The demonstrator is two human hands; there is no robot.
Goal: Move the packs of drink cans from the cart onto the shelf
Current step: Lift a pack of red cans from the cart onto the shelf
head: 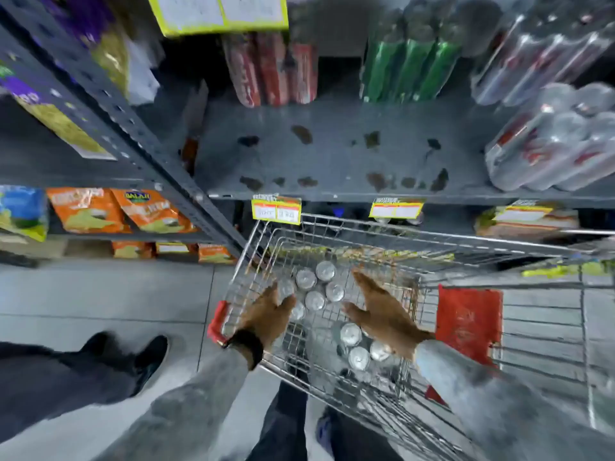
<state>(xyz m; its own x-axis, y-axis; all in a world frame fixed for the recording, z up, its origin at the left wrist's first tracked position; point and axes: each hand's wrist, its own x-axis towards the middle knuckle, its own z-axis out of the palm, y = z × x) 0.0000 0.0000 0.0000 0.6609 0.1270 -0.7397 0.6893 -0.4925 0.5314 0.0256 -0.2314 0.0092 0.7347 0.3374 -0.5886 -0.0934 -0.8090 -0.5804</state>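
A wire shopping cart (332,227) stands against the shelf unit. Inside it lies a pack of silver-topped drink cans (314,287), and a second pack (357,346) sits nearer to me. My left hand (269,314) hovers at the left side of the far pack, fingers apart, thumb close to a can. My right hand (382,311) is spread open on the pack's right side, partly covering the near pack. Neither hand grips anything. The grey shelf board (332,154) above the cart has a stained bare stretch in its middle.
On the shelf stand red can packs (269,71), green can packs (406,68) and clear-wrapped can packs (549,134) at the right. A slanted grey upright (139,134) divides off snack bags (116,211). Another person's dark leg and shoe (100,364) are at the left. A red flap (469,324) hangs in the cart.
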